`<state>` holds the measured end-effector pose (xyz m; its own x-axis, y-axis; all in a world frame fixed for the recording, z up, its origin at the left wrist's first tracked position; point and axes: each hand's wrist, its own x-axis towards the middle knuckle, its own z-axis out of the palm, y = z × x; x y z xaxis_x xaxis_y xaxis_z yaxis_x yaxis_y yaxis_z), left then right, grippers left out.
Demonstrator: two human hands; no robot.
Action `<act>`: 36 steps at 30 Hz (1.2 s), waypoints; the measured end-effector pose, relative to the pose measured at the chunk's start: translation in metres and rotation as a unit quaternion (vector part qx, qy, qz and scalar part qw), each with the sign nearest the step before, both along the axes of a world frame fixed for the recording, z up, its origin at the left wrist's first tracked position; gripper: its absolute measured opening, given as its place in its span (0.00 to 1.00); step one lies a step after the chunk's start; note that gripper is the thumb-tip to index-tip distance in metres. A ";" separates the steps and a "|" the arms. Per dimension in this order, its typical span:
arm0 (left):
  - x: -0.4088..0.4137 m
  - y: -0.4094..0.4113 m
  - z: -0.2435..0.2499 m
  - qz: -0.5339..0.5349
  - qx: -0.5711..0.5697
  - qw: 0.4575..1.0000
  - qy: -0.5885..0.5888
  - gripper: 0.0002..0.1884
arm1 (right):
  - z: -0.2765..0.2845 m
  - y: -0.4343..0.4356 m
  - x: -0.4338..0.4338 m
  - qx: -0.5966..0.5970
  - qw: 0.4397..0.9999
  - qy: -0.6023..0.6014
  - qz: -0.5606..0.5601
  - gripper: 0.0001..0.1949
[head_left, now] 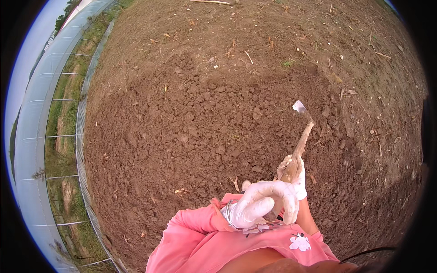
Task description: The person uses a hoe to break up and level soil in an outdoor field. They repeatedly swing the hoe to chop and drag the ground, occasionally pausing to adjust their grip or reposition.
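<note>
A hoe with a wooden handle (303, 140) slants up and to the right from my body. Its metal blade (299, 106) catches bright light, just over the dug soil; I cannot tell whether it touches. Both hands wear whitish gloves with soil smears. My right hand (297, 173) grips the handle partway along. Closer to my chest, my left hand (264, 203) curls around the handle's rear part, with a bracelet (229, 215) at the wrist. The left hand hides some of the handle. Loose brown soil (205, 136) in clods spreads before me.
Smoother, paler ground (245, 37) with bits of dry stalk lies beyond the broken soil. Along the left runs a greenhouse of plastic sheeting (32, 136), with green plants (61, 126) visible through its side opening. A pale stick (210, 2) rests at the far edge.
</note>
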<state>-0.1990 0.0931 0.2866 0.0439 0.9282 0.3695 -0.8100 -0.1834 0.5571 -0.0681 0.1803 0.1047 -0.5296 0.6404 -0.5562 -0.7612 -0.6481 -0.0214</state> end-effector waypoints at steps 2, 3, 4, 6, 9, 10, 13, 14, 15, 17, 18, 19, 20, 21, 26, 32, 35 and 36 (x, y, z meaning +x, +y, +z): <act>-0.013 -0.009 -0.012 0.073 -0.017 0.983 0.170 0.17 | 0.000 -0.004 0.001 0.000 0.999 -0.017 0.045 0.16; -0.019 -0.010 -0.017 0.098 0.009 0.960 0.261 0.11 | -0.005 -0.003 0.002 0.004 0.998 -0.012 0.057 0.16; -0.022 -0.012 -0.020 0.109 0.011 0.936 0.335 0.08 | -0.008 -0.003 0.001 0.016 0.997 -0.027 0.070 0.17; -0.026 -0.020 -0.028 0.140 0.017 0.867 0.478 0.05 | -0.020 -0.001 0.001 0.038 0.992 -0.053 0.108 0.19; -0.032 -0.033 -0.046 0.174 -0.018 0.848 0.500 0.05 | -0.017 -0.011 -0.005 0.058 0.971 -0.166 0.162 0.23; -0.034 -0.038 -0.047 0.179 -0.037 0.849 0.496 0.05 | -0.027 -0.012 -0.002 0.109 0.947 -0.206 0.222 0.23; -0.040 -0.052 -0.052 0.207 -0.098 0.844 0.486 0.06 | -0.035 -0.012 0.021 0.245 0.829 -0.344 0.366 0.22; -0.041 -0.055 -0.056 0.226 -0.121 0.837 0.484 0.06 | -0.034 -0.009 0.028 0.269 0.809 -0.361 0.377 0.20; -0.043 -0.057 -0.059 0.242 -0.141 0.831 0.481 0.07 | -0.032 -0.006 0.036 0.293 0.789 -0.380 0.385 0.19; -0.049 -0.063 -0.065 0.303 -0.189 0.794 0.491 0.07 | -0.028 -0.005 0.050 0.294 0.771 -0.428 0.368 0.16; -0.053 -0.068 -0.070 0.317 -0.218 0.771 0.506 0.07 | -0.025 -0.006 0.056 0.291 0.764 -0.453 0.356 0.14; -0.057 -0.074 -0.075 0.331 -0.247 0.746 0.522 0.08 | -0.028 -0.007 0.063 0.286 0.759 -0.476 0.341 0.14; -0.061 -0.081 -0.080 0.332 -0.266 0.736 0.527 0.07 | -0.031 -0.009 0.070 0.280 0.759 -0.484 0.335 0.14; -0.064 -0.088 -0.086 0.334 -0.274 0.727 0.533 0.07 | -0.033 -0.011 0.076 0.274 0.758 -0.491 0.330 0.13; -0.063 -0.110 -0.112 0.332 -0.301 0.718 0.532 0.05 | -0.039 -0.027 0.095 0.275 0.733 -0.522 0.338 0.13; -0.061 -0.122 -0.124 0.350 -0.289 0.713 0.534 0.06 | -0.038 -0.039 0.096 0.300 0.698 -0.541 0.360 0.12; -0.059 -0.121 -0.120 0.351 -0.286 0.723 0.521 0.06 | -0.035 -0.044 0.091 0.312 0.683 -0.547 0.370 0.12; -0.058 -0.121 -0.122 0.359 -0.274 0.719 0.528 0.06 | -0.034 -0.044 0.091 0.320 0.678 -0.543 0.378 0.11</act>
<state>-0.2571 -0.0275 0.1647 -0.5317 0.8454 0.0508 0.3112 0.1393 0.9401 0.0227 0.1361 0.0705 -0.3411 0.7084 -0.6180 0.4734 -0.4385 -0.7639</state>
